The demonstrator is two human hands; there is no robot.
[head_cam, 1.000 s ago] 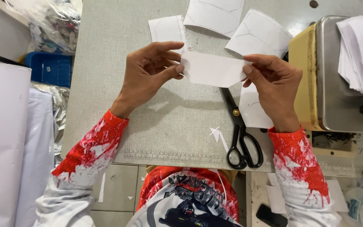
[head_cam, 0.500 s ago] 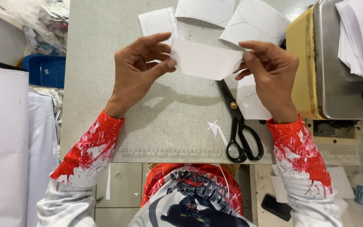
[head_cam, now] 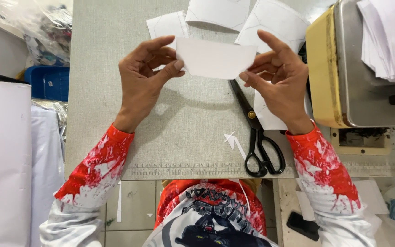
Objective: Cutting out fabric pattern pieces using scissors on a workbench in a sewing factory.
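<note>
Both hands hold one white cut piece (head_cam: 216,58) up above the grey worktop (head_cam: 101,91): the left hand (head_cam: 145,75) has its thumb and fingers closed on the piece's left edge, and the right hand (head_cam: 277,77) pinches the right edge between thumb and fingertips, the index finger standing free. So the grip is closed at both ends, and the piece hangs flat between them, clear of the surface. Its cutting looks finished, to judge by the black scissors (head_cam: 257,137) lying untouched just below the right hand, with small white offcuts (head_cam: 232,139) beside the blades. Several marked white sheets (head_cam: 218,13) lie whole at the far edge (seemingly uncut as yet), so more appears to be left.
</note>
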